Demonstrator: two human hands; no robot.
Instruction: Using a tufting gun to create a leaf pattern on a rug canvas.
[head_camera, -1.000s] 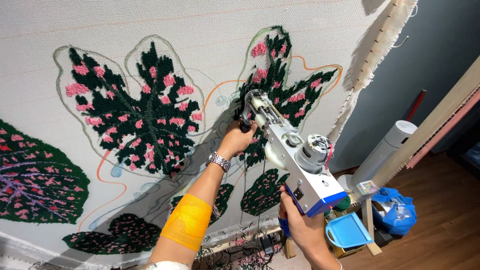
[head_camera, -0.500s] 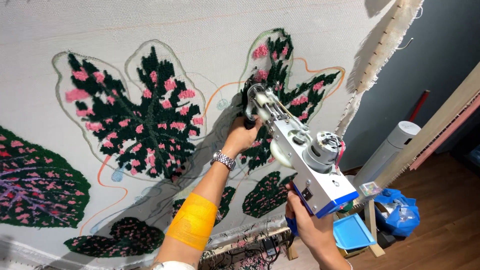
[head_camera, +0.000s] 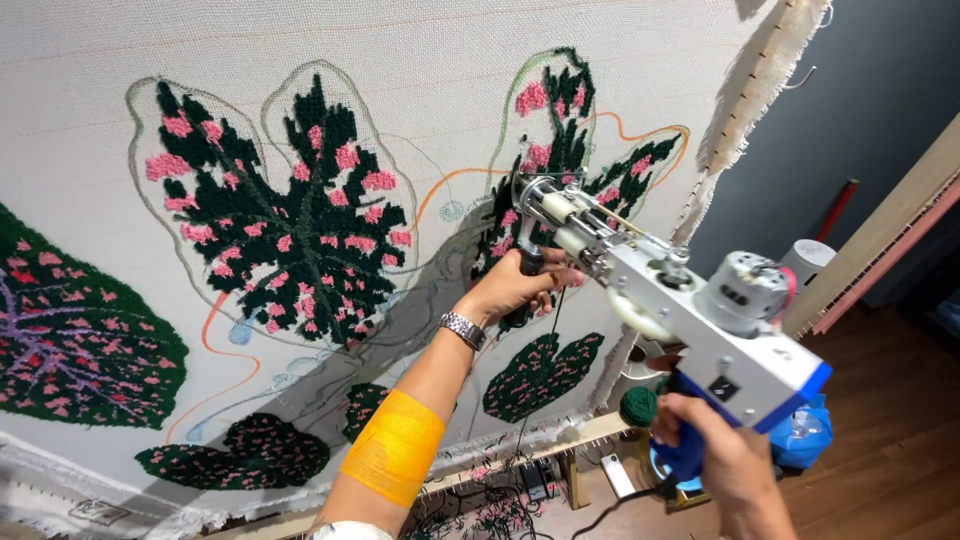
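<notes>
My left hand wraps tight around the front handle of the tufting gun. My right hand holds its blue back handle. The gun's tip presses on the white cloth, by a green and pink leaf (fluffy yarn).

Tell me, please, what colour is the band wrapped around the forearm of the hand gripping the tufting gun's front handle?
Yellow-orange band on the left hand's forearm; the head view, the only one, shows it.

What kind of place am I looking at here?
Likely a rug-tufting workshop: a stretched backing cloth bearing tufted leaf patterns, a tufting gun held by both hands, and a wooden frame over wood flooring.
</notes>
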